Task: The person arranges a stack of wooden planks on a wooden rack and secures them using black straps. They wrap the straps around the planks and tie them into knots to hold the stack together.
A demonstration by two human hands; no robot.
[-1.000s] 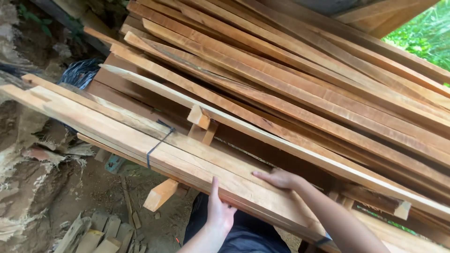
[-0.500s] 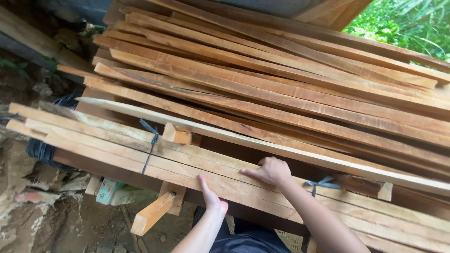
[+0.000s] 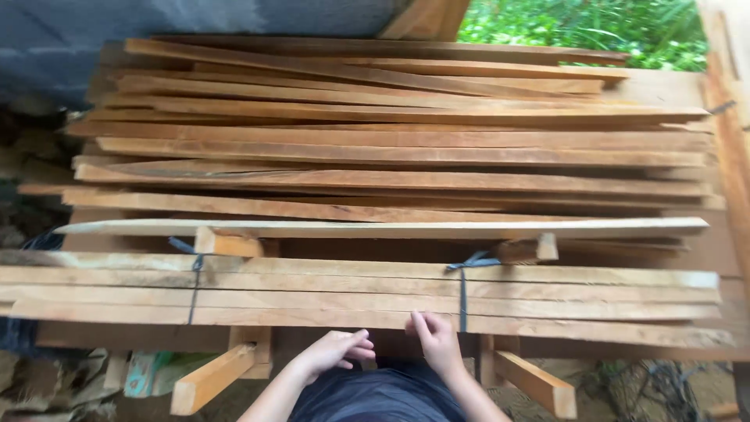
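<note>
Planks are lying in one strapped bundle (image 3: 359, 293) across the near edge of the stack (image 3: 391, 148), bound by two dark straps: one (image 3: 193, 285) on the left, one (image 3: 463, 293) right of middle. Right hand (image 3: 436, 342) is touching the bundle's near edge just beside the right strap, fingers bent but gripping nothing. Left hand (image 3: 332, 352) is hovering just below the bundle, fingers loosely curled and holding nothing. Two angled props (image 3: 209, 379) are sticking out underneath.
</note>
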